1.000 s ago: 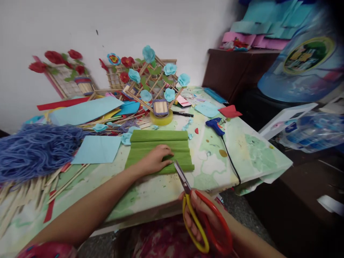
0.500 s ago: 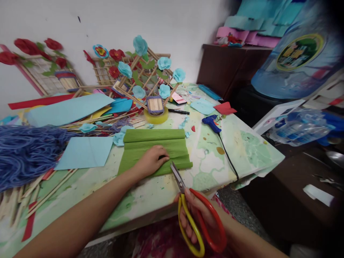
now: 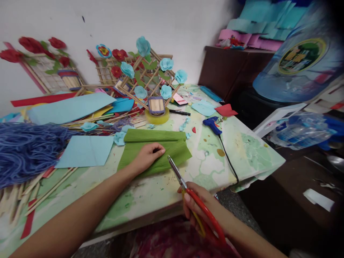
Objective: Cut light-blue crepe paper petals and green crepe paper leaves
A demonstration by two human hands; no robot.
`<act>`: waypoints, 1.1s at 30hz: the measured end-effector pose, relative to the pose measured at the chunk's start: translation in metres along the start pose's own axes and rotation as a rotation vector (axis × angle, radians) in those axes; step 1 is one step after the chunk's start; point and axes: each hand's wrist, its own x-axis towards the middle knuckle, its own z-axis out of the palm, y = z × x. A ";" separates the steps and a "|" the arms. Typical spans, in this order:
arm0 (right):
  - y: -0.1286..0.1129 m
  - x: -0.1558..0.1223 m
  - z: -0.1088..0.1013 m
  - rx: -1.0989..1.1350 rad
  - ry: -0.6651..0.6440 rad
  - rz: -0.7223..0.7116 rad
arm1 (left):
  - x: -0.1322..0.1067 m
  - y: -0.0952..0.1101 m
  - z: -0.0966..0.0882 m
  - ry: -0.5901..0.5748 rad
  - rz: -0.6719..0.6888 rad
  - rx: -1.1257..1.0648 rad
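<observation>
A sheet of green crepe paper [image 3: 176,150] lies on the table, its far edge folded over in a band. My left hand [image 3: 147,157] rests on the sheet, fingers curled and thumb closed against them, pinching the paper. My right hand [image 3: 189,202] holds scissors [image 3: 211,213] with one red and one yellow handle. Their blades look nearly closed, turned on edge, with the tips just right of my left thumb, above the paper's near right part. The paper's right corner is slightly raised. Part of the yellow handle is hidden behind the right hand and the red handle.
A stick lattice with blue paper flowers [image 3: 140,92] stands behind the paper on a tape roll [image 3: 157,117]. A blue glue gun [image 3: 213,124] with a black cord lies right. Blue yarn [image 3: 29,152], light blue paper [image 3: 86,151] and sticks [image 3: 52,191] cover the left.
The scissors have turned on edge and their blades have closed together. My left hand has shifted slightly left, and the paper's near right edge has lifted and folded differently.
</observation>
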 end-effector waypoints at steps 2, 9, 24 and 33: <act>-0.003 0.000 -0.004 -0.046 -0.009 -0.016 | 0.000 0.000 -0.001 0.014 -0.031 -0.043; -0.001 0.006 -0.014 -0.039 0.001 -0.073 | -0.004 0.006 -0.006 0.035 -0.055 -0.063; -0.021 0.004 -0.014 -0.004 0.063 0.033 | -0.005 0.008 -0.009 0.063 -0.025 -0.063; -0.025 0.006 -0.015 -0.111 0.064 0.050 | -0.006 0.011 -0.010 0.073 -0.043 -0.061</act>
